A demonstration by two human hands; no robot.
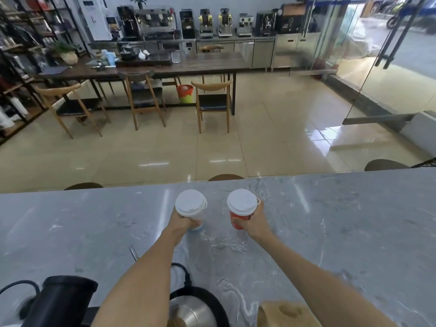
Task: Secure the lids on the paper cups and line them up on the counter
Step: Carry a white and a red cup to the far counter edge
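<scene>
Two paper cups stand side by side on the grey marble counter (330, 232), near its far edge. The left one is a white cup (199, 220) with a white lid (190, 202) on top; my left hand (184, 221) wraps around its near side. The right one is a red cup (239, 219) with a white lid (241, 201) on top; my right hand (256, 223) grips its right and near side. Both lids sit level on the rims. A hand-width gap separates the cups.
At the counter's near edge sit a black cylindrical appliance (63, 300), a steel kettle with a black handle (195, 310) and a brown cardboard cup carrier (285, 313). Stool tops (225, 177) show beyond the far edge. Tables, chairs and coffee machines fill the room behind.
</scene>
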